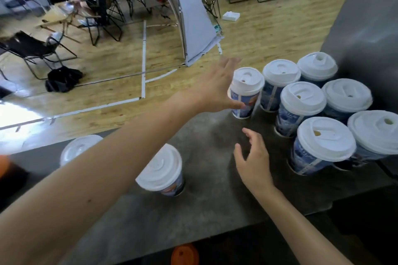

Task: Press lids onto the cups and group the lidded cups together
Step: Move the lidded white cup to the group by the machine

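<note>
Several blue-printed paper cups with white lids stand grouped at the right of the grey table [206,211]. My left hand [215,90] reaches to the leftmost cup of that group [245,94]; the thumb touches its side and the fingers stretch out straight past it. My right hand [254,159] hovers over the table in front of the group, fingers loosely spread, holding nothing. Two more lidded cups stand apart at the left, one near the middle [161,170] and one partly hidden behind my left forearm [77,148].
A grey wall [366,28] rises behind the cup group at the right. Beyond the table's far edge lies a wooden floor with folding chairs [32,49] and a tent [193,28]. An orange object [185,254] sits below the table's near edge.
</note>
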Available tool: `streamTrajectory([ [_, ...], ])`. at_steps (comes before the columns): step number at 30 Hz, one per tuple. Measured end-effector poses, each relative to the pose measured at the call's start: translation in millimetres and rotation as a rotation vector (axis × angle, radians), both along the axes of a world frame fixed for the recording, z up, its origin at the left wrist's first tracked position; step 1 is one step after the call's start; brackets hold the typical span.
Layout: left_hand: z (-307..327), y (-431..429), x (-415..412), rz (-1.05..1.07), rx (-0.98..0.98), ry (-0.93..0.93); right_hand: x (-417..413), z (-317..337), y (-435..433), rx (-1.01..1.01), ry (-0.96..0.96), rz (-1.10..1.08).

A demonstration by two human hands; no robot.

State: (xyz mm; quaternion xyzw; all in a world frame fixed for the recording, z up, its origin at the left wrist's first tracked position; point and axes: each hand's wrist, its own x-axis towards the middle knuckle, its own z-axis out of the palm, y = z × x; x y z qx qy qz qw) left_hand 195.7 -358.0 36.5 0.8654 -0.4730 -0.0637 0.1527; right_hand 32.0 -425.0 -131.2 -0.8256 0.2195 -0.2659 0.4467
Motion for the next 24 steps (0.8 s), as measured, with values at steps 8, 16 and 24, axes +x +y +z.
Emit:
streamTrajectory([
  [8,15,156,-63,0.043,0.066,-0.059,-9,3,65,-0.054,0.035,0.147],
  [16,-14,214,-91,0.114,-0.028,0.216,-31,38,128,0.289,-0.076,0.515],
  [24,79,217,-79,0.264,-0.715,0.579,-31,139,174,0.636,-0.221,0.566],
])
